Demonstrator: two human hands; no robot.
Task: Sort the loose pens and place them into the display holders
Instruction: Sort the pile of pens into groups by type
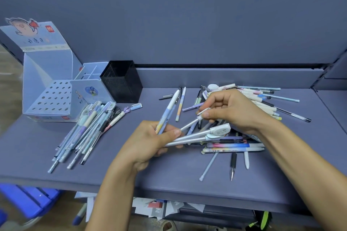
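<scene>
Head view: the right hand (231, 108) pinches the white cap end of a slim pen (189, 123) between thumb and forefinger. The left hand (150, 140) is curled round a fan of pens (199, 134), the barrels gathered in its grip and the caps splayed out to the right. The pinched pen's other end reaches into that grip, so the step looks like adding one more matching pen to the bunch. To do it well, I would slide it in along the others rather than across them. I would keep the left thumb pressing the barrels flat so none slips out, and square the tips before carrying the bunch off.

Both hands work just above the loose pile (262, 103), which spreads over the right half of the worktop (131, 174) toward its back edge. A sorted heap (88, 129) lies toward the left edge, its caps just in front of the holders. These are a perforated display box (50, 97), a light blue divided holder (90, 77) and a black mesh cup (122, 80). They stand together in the back left corner, with no pens visible in them.

Worktop and back wall (187, 24) are matt grey-blue. Below the front edge show a blue crate (28, 199) and scattered papers (159, 206).
</scene>
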